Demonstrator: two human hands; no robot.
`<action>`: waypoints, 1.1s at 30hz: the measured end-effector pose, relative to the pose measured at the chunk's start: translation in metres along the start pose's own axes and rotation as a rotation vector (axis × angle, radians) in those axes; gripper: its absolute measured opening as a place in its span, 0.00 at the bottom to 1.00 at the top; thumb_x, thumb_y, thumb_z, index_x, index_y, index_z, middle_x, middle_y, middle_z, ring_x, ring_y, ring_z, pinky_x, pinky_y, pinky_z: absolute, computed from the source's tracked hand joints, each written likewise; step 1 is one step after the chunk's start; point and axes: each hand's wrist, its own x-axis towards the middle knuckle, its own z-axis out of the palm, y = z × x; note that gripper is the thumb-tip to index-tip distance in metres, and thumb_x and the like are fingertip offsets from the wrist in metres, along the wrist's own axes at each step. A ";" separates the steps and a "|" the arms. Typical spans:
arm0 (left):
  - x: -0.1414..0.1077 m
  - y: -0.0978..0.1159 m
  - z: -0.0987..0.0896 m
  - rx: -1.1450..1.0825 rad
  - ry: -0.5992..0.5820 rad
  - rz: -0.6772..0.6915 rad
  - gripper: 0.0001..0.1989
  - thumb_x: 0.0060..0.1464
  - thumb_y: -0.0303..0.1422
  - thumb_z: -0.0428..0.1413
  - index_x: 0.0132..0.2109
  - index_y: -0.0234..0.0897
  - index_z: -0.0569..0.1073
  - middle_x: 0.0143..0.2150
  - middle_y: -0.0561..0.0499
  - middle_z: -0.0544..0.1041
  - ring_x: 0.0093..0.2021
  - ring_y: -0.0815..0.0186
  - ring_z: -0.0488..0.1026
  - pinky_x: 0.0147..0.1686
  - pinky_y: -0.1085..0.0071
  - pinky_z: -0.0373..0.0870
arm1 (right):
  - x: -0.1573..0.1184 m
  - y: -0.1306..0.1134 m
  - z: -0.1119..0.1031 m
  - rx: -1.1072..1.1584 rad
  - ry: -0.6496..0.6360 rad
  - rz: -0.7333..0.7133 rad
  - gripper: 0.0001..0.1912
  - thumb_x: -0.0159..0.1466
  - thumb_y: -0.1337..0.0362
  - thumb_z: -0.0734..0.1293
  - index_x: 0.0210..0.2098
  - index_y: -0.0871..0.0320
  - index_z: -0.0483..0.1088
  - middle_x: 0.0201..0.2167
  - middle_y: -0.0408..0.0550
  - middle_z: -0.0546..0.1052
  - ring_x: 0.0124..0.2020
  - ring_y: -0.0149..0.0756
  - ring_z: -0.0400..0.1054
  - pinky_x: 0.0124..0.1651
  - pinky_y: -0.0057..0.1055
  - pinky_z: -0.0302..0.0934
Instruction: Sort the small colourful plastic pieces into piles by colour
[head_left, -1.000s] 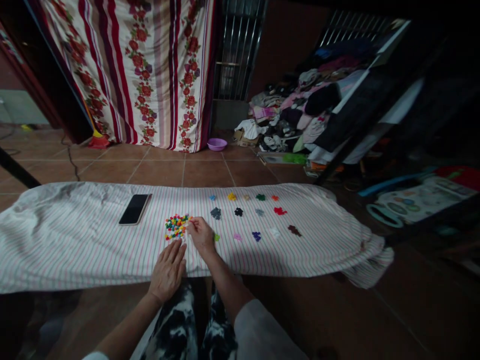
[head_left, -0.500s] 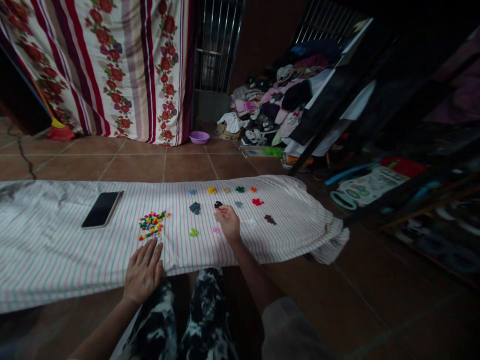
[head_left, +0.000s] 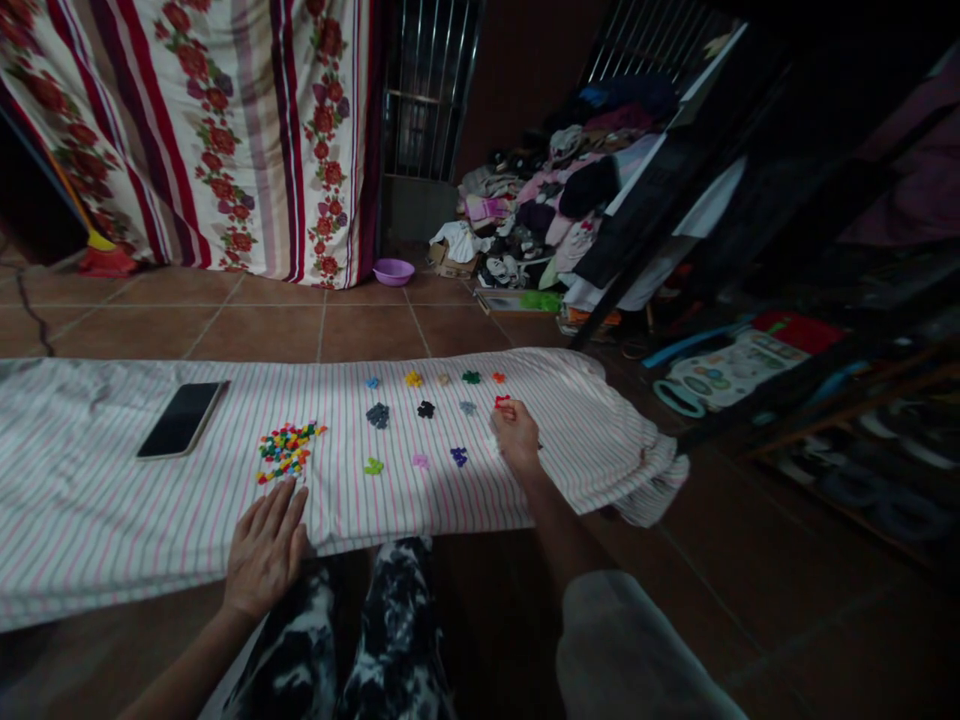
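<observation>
On the striped cloth (head_left: 345,510) lies a mixed heap of small coloured pieces (head_left: 289,450). My left hand (head_left: 266,548) rests flat at the cloth's near edge, just below this heap, fingers stretched. To the right are several small single-colour piles, among them dark grey (head_left: 378,415), black (head_left: 426,410), yellow (head_left: 414,379), light green (head_left: 373,466), pink (head_left: 421,461) and purple (head_left: 459,456). My right hand (head_left: 517,435) is closed in a pinch at the red pile (head_left: 502,401), partly covering it. Whatever its fingertips hold is too small to make out.
A black phone (head_left: 182,420) lies on the cloth at the left. Beyond, on the tiled floor, are a purple basin (head_left: 394,271), a heap of clothes (head_left: 555,200) and a floral curtain (head_left: 217,140). A dark slanted post (head_left: 626,280) stands at the right.
My right hand has moved right, from near the black pile to the red one, uncovering the purple pile. My left hand stays by the mixed heap. The view has shifted slightly.
</observation>
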 end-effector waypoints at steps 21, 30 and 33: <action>-0.001 0.001 0.002 -0.022 -0.026 -0.006 0.34 0.58 0.30 0.48 0.70 0.36 0.49 0.65 0.38 0.65 0.61 0.54 0.66 0.57 0.57 0.60 | 0.060 0.028 -0.030 -0.725 -0.165 0.049 0.12 0.59 0.66 0.62 0.39 0.58 0.75 0.34 0.49 0.78 0.34 0.36 0.70 0.38 0.28 0.59; 0.000 0.000 0.002 -0.013 -0.045 -0.002 0.33 0.58 0.30 0.48 0.69 0.35 0.50 0.63 0.38 0.67 0.60 0.54 0.67 0.56 0.56 0.61 | 0.070 0.042 -0.019 -0.837 -0.194 -0.011 0.11 0.62 0.66 0.62 0.39 0.58 0.76 0.34 0.50 0.78 0.34 0.36 0.70 0.36 0.28 0.58; 0.000 -0.001 0.002 -0.013 -0.051 0.006 0.34 0.58 0.30 0.48 0.69 0.34 0.51 0.63 0.37 0.67 0.60 0.53 0.67 0.56 0.56 0.61 | 0.071 0.047 -0.017 -0.813 -0.185 -0.010 0.12 0.61 0.67 0.62 0.39 0.58 0.76 0.35 0.50 0.78 0.35 0.36 0.70 0.37 0.28 0.58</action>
